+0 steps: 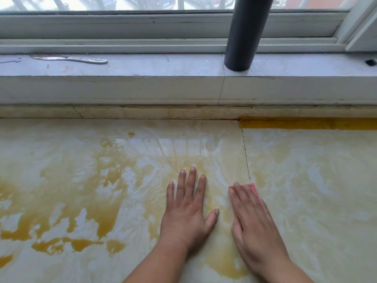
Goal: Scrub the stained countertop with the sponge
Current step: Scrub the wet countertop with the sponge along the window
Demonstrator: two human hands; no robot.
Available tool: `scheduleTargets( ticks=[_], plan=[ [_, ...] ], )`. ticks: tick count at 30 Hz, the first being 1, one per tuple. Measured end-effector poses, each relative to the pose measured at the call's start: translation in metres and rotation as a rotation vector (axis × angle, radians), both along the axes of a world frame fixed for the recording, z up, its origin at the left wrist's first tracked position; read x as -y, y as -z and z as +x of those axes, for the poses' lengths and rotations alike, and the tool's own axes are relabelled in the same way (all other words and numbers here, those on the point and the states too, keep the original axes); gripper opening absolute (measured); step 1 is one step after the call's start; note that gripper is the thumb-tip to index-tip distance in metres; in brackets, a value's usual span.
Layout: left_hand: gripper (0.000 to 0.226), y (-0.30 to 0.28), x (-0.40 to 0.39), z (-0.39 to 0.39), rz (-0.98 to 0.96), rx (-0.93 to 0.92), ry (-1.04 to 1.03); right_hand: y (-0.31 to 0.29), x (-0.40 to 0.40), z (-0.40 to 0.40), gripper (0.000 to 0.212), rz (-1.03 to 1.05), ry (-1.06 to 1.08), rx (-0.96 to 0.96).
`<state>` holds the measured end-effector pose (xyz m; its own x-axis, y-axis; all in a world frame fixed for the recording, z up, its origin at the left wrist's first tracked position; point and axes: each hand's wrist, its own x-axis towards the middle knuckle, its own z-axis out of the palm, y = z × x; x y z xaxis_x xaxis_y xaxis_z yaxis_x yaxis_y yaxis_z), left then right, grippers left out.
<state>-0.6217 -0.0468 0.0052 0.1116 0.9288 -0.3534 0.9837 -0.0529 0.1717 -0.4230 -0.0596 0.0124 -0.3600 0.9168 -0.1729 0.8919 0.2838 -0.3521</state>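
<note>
The countertop (81, 180) is pale stone, wet and smeared with yellow-brown stain; the heaviest patches lie to the left of the left hand (188, 209). The left hand lies flat on the countertop, palm down, fingers straight and slightly spread. Just to its right, the right hand (252, 219) presses flat on a pink sponge (253, 187), of which only the far edge and corner show beyond the fingertips. Beyond the left hand runs a raised sill (142, 66). On the sill, a dark cylinder (243, 37) stands beyond the right hand, and a flat metal utensil (71, 58) lies far to the left.
</note>
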Motion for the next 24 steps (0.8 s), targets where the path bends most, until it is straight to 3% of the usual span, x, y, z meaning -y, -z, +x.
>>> scheduleTargets(
  ticks=[3, 8, 11, 17, 24],
  plan=[
    [0.088, 0.002, 0.000, 0.000, 0.022, 0.002, -0.008, 0.003, -0.018, -0.001, 0.070, -0.015, 0.039, 0.022],
    [0.088, -0.002, -0.002, 0.002, 0.000, -0.049, -0.010, -0.005, -0.123, -0.019, 0.067, -0.051, 0.191, 0.011],
    [0.087, -0.001, 0.000, 0.002, -0.012, -0.061, -0.014, -0.003, -0.104, -0.014, 0.069, -0.047, 0.166, 0.014],
    [0.087, -0.001, 0.000, 0.001, -0.008, -0.051, -0.008, -0.003, 0.032, 0.005, 0.070, -0.024, -0.026, -0.012],
    [0.085, 0.001, -0.001, 0.000, 0.017, -0.038, -0.029, -0.005, -0.065, -0.005, 0.067, -0.095, -0.043, 0.002]
  ],
)
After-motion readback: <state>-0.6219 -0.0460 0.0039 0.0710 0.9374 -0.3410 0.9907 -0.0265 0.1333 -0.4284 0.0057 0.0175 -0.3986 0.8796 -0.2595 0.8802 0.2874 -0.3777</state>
